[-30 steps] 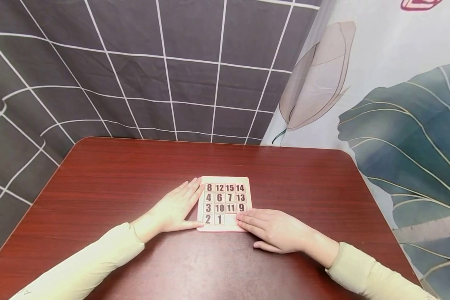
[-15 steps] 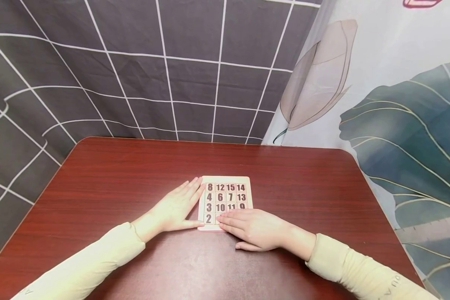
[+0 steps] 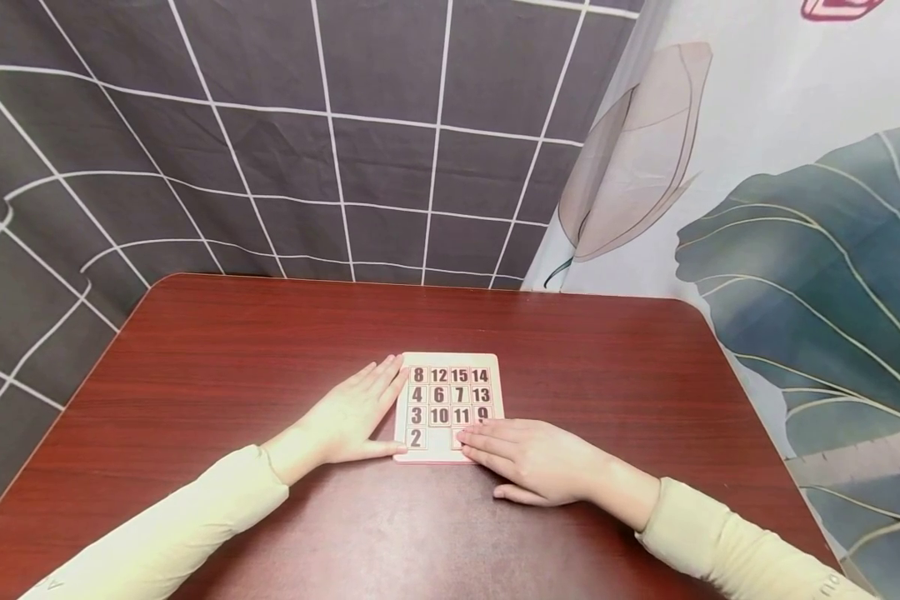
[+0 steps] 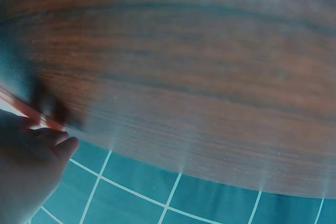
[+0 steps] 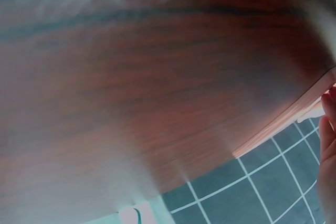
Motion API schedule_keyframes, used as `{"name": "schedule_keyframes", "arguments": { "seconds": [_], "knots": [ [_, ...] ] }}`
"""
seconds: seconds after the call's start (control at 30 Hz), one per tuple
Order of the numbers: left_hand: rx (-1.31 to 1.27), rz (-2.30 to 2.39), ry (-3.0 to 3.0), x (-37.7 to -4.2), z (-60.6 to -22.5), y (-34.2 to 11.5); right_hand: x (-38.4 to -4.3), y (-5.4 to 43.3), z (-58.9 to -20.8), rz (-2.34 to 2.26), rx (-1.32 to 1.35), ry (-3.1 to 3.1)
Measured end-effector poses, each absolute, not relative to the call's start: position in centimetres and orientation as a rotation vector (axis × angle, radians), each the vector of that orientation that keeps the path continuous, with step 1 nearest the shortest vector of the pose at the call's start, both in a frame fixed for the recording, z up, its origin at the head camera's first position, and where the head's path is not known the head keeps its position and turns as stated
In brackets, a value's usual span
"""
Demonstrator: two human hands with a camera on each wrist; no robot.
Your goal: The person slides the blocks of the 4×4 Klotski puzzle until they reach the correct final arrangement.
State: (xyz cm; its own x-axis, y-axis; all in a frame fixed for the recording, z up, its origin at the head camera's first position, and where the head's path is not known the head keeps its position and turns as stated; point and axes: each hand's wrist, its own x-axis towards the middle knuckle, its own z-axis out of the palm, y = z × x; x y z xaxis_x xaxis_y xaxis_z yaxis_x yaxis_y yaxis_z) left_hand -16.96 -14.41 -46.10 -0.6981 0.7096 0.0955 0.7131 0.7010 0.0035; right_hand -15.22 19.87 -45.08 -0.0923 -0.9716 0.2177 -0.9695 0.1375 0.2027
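A number slide puzzle (image 3: 452,360) with a cream frame lies flat on the table. My left hand (image 3: 348,421) rests along its left side, fingers straight on the upper left of the frame and thumb at the lower left corner. The straight fingertips of my right hand (image 3: 540,460) press on a tile in the third place of the bottom row; its number is covered. Left of that tile is a gap (image 3: 439,438), then the 2 tile (image 3: 416,438). The bottom right place is hidden under the right hand. Both wrist views catch only the puzzle's edge beside the fingers.
The puzzle lies on a reddish-brown wooden table (image 3: 285,333) with rounded far corners. A dark grey curtain (image 3: 270,150) with white grid lines hangs behind it. To the right hangs a pale curtain (image 3: 765,108) with leaf prints.
My right hand moved left onto the 1 tile, then back right with it. The bottom-row gap has passed from the third place to the second. My left hand has stayed put.
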Motion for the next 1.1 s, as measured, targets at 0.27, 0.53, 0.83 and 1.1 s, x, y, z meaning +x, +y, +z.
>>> {"name": "schedule_keyframes", "arguments": {
  "seconds": [0.27, 0.53, 0.83, 1.1],
  "knots": [
    [-1.184, -0.053, -2.81, -17.0, -46.3, -14.5, -15.6, 17.9, -45.0, 0.011, 1.91, -2.087],
    [-1.193, -0.048, -2.818, -17.1, -46.4, -14.6, -16.1, 15.2, -45.0, -0.024, 1.941, -2.079],
    [-1.194, -0.069, -2.82, -17.0, -46.3, -14.5, -16.0, 15.0, -44.7, -0.083, 1.962, -2.143],
    [-1.188, -0.087, -2.829, -16.9, -46.2, -14.5, -15.9, 17.0, -44.7, -0.052, 1.951, -2.118]
  ]
}}
